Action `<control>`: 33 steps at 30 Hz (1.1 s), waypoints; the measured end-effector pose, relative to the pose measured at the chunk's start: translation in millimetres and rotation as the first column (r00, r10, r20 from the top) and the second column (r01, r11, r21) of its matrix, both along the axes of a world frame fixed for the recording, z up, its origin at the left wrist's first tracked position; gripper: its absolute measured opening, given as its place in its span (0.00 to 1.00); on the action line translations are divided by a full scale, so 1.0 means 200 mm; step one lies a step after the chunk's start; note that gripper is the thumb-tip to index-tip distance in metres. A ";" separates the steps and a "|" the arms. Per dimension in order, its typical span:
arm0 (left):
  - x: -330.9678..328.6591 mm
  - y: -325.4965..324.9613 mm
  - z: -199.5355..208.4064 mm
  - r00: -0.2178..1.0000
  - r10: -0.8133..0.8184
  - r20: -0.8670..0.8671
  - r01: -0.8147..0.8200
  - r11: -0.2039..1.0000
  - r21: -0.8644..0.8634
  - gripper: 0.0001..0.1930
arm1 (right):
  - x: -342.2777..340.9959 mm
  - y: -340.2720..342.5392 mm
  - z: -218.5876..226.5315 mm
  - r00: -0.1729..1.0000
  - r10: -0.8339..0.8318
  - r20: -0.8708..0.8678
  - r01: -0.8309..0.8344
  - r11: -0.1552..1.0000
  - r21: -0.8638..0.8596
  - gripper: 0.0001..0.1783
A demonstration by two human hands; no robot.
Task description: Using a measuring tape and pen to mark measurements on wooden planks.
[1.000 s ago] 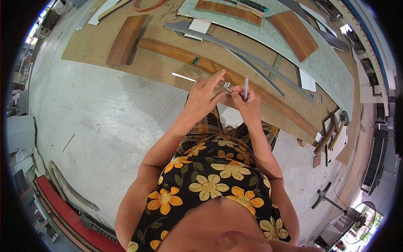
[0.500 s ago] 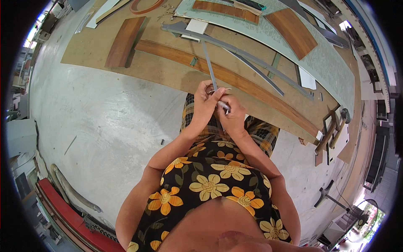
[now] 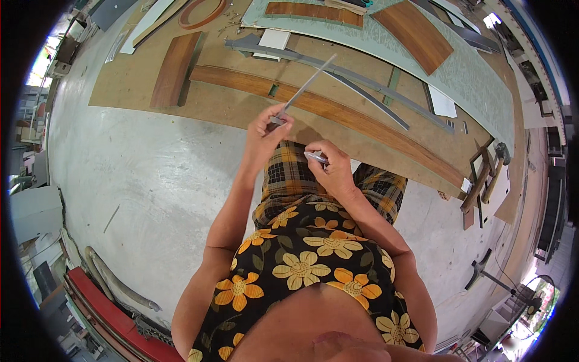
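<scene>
- Head view, and from where I stand the left hand [image 3: 269, 130] has its fingers curled in, thumb and fingers pinching the near end of a thin grey strip [image 3: 309, 83].
- Right hand [image 3: 330, 163], well apart from the left, is closed too, thumb and fingertips pressed on a short pale object [image 3: 316, 157]; the fingers hide part of it.
- That strip sticks out over the bench [image 3: 217, 105], its long axis slanting away from the person and to the right, and it crosses in front of the long brown plank [image 3: 338, 114]. Whether it touches anything below, I can't tell.
- As for the pale object, it lies nearly crosswise over the person's lap, one end pointing left and the other dipping slightly right.
- Counting up: one strip in the left hand, one pale object in the right, one long plank with a small notch in it.
- Three shorter wood-grain panels lie about: one at the left [image 3: 176, 69], two on the pale green sheet [image 3: 377, 45].
- One brown ring [image 3: 202, 12] sits at the far left, and one hammer [image 3: 502, 152] at the right end.
</scene>
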State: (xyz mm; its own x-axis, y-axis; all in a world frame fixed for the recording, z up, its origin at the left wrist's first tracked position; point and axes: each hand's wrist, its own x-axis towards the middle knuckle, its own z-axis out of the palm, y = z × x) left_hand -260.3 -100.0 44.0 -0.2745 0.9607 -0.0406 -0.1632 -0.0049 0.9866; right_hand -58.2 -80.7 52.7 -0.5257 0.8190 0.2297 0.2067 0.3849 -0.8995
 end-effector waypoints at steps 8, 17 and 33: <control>-0.30 0.03 0.13 0.615 0.091 -0.784 0.039 0.989 0.145 0.26 | 0.08 0.09 -0.01 0.970 -0.239 -0.052 0.238 0.971 -0.014 0.09; -0.40 -0.04 0.08 0.540 0.039 -0.841 0.140 0.981 0.134 0.18 | 0.26 0.40 -0.09 0.820 -0.421 0.389 0.306 0.895 0.324 0.23; -0.44 0.19 -0.11 0.507 0.013 -0.862 0.291 0.939 0.186 0.09 | 0.10 0.32 -0.11 0.860 -0.174 0.480 0.140 0.985 0.106 0.18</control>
